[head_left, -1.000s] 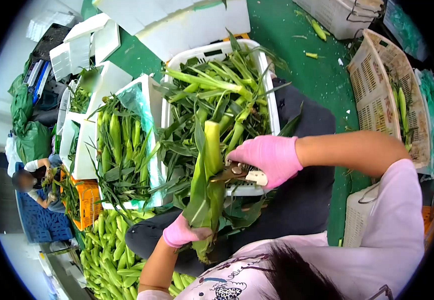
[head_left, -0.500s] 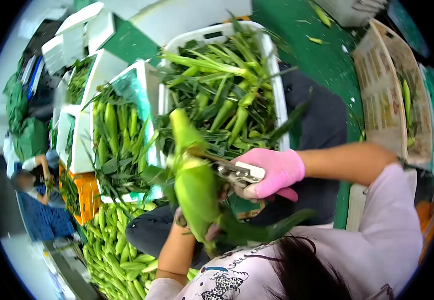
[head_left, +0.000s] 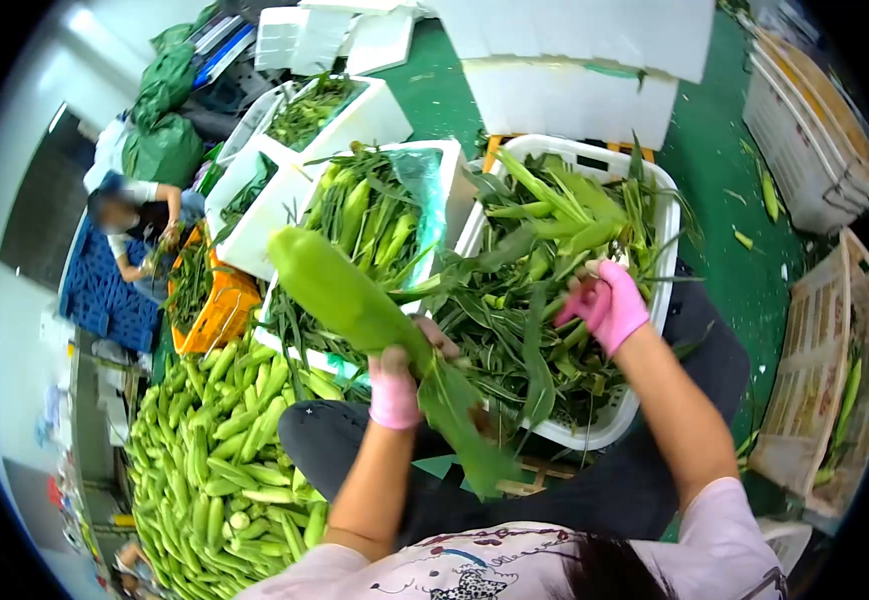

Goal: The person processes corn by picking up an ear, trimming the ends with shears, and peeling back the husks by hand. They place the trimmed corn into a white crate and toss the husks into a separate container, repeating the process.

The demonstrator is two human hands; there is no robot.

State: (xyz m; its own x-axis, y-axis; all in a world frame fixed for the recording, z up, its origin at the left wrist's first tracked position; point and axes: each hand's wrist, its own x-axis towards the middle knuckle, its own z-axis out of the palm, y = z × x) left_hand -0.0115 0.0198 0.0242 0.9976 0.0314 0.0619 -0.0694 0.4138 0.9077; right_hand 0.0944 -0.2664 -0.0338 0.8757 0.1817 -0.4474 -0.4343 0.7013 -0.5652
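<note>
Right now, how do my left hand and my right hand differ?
Your left hand is shut on a long corn ear in green husk, raised and tilted; your right hand reaches into the white plastic basket among loose green leaves, its grip unclear. The left is nearer you, the right farther out. Both wear pink gloves.

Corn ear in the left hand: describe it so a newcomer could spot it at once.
Start at the big white basket heaped with green husks in front of the person. Just left of it, the pink-gloved left hand grips the corn ear by its base. It alone is lifted, angled up to the left, while the others lie in boxes or the floor pile.
</note>
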